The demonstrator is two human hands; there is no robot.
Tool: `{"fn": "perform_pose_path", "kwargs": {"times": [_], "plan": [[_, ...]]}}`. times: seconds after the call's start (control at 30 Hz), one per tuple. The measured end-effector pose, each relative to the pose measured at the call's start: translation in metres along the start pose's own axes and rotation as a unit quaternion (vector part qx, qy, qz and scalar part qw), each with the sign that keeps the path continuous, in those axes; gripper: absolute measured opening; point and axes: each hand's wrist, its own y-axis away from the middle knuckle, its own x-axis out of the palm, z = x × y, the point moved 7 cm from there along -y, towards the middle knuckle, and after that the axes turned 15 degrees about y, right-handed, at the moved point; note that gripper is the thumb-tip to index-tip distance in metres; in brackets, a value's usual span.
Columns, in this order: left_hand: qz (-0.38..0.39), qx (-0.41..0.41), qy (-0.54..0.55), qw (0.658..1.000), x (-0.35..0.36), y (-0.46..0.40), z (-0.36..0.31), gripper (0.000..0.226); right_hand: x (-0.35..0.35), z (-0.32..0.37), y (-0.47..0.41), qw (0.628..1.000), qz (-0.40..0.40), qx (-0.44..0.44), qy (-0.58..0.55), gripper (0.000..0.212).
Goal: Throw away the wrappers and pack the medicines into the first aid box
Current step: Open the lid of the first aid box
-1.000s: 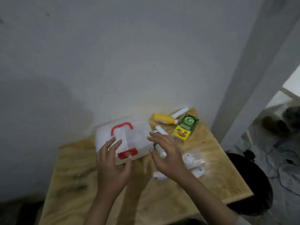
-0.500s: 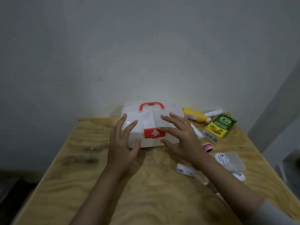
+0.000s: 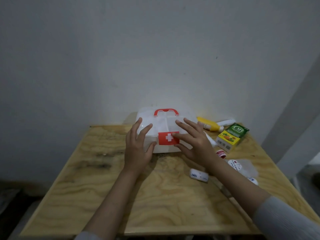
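A white first aid box with a red handle and a red cross latch stands closed at the back of the wooden table. My left hand is spread at the box's left front, thumb by the latch. My right hand is spread at the right front, fingertips on the latch. To the right lie a yellow bottle, a green and yellow medicine carton, a white tube, a small red-labelled jar, a white roll and a clear wrapper.
A white wall rises straight behind the table. A grey pillar stands at the right, with floor beyond it. The table's left half shows dark stains on bare wood.
The view swung from the right side of the table to facing the box head-on. Both hands stayed at the box front; my right fingertips moved onto the red latch.
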Motion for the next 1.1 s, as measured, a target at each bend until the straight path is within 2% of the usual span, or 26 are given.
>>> {"fn": "perform_pose_path", "kwargs": {"times": [0.2, 0.37, 0.47, 0.7, 0.83, 1.1], "plan": [[-0.006, 0.002, 0.006, 1.0, 0.0, 0.0, 0.002, 0.061, -0.01, -0.002, -0.004, 0.998, 0.003, 0.039, -0.058, 0.021], [-0.031, -0.055, 0.033, 0.997, 0.002, 0.0, -0.001, 0.092, -0.016, -0.001, -0.015, 0.988, -0.024, 0.112, -0.099, 0.013], [-0.068, -0.111, 0.093, 0.987, -0.001, -0.003, -0.002, 0.1, -0.02, 0.003, -0.023, 0.988, -0.046, 0.118, -0.088, 0.013], [-0.068, -0.151, 0.114, 0.98, 0.0, -0.003, 0.0, 0.098, -0.044, -0.004, -0.065, 0.98, -0.135, 0.12, -0.082, 0.012], [-0.065, -0.163, 0.119, 0.977, -0.001, -0.003, 0.002, 0.095, -0.057, -0.02, -0.104, 0.976, -0.181, 0.115, -0.034, 0.01], [-0.059, -0.15, 0.094, 0.982, -0.004, -0.003, 0.007, 0.09, -0.027, -0.048, -0.157, 0.986, -0.116, 0.109, 0.04, 0.014]]}}
